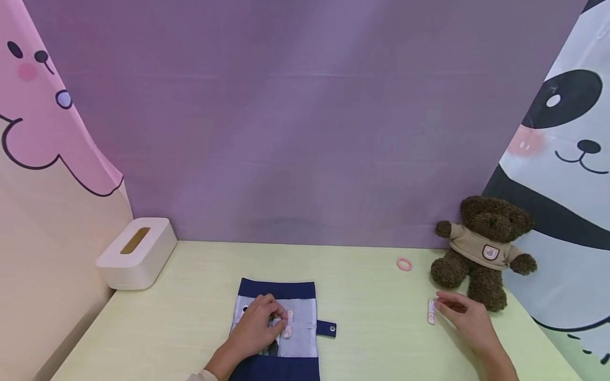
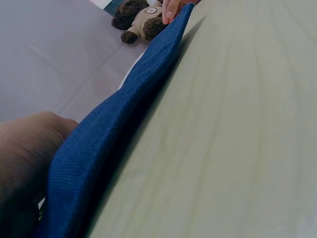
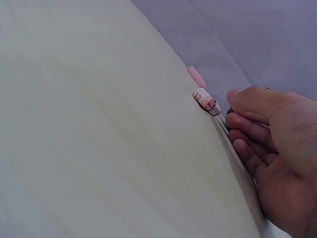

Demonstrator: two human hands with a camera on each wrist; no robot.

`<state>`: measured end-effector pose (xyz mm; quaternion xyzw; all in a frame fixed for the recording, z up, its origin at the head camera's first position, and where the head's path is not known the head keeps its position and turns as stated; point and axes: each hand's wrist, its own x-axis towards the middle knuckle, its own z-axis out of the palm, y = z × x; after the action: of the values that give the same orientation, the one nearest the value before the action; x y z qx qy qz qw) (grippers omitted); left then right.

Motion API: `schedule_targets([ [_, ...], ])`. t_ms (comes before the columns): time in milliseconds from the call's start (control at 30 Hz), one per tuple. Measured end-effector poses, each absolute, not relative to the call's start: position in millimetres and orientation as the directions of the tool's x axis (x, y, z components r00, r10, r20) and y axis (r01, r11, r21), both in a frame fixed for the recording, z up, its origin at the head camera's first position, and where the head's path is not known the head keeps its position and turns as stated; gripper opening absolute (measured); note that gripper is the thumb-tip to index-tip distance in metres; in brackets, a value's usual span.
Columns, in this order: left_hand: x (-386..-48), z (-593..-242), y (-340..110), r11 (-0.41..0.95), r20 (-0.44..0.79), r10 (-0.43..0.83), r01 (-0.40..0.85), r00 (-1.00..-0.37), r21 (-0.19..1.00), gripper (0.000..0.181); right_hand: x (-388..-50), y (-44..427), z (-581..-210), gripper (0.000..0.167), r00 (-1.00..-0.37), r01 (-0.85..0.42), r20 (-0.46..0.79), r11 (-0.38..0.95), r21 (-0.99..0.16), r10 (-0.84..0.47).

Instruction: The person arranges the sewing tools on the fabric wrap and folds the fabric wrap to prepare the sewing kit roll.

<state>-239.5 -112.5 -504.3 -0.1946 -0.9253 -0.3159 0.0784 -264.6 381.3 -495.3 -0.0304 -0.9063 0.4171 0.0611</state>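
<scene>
A navy fabric pouch (image 1: 274, 289) with a pale grey lining lies unfolded on the table, its snap strap (image 1: 326, 328) sticking out to the right. My left hand (image 1: 259, 325) is over the lining, pinching a small pink-and-white strip (image 1: 288, 332) between thumb and index finger. To the right, a folded measuring tape (image 1: 431, 312), pink and white with printed numbers (image 3: 202, 94), is on the tabletop. My right hand (image 1: 467, 320) is beside it, fingers loosely bent; in the right wrist view a small gap separates fingertips and tape. The left fingertips are hidden in the left wrist view.
A brown teddy bear (image 1: 488, 248) in a beige shirt sits at the back right, just behind my right hand. A pink ring (image 1: 404, 264) lies near the back edge. At the back left stands a white tissue box (image 1: 143, 259).
</scene>
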Motion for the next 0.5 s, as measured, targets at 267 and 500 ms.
schedule_targets([
  [267, -239.4, -503.8, -111.9, 0.729, 0.243, 0.299, 0.385, -0.923, 0.566, 0.008, -268.6, 380.6, -504.0, 0.047, -0.988, -0.028, 0.128, 0.719, -0.694, 0.085],
  [500, -240.6, -505.3, -111.7, 0.731, 0.256, 0.301, 0.395, -0.919, 0.557, 0.008, -269.0, 378.6, -500.5, 0.04, -0.986, -0.057, 0.155, 0.759, -0.649, 0.059],
])
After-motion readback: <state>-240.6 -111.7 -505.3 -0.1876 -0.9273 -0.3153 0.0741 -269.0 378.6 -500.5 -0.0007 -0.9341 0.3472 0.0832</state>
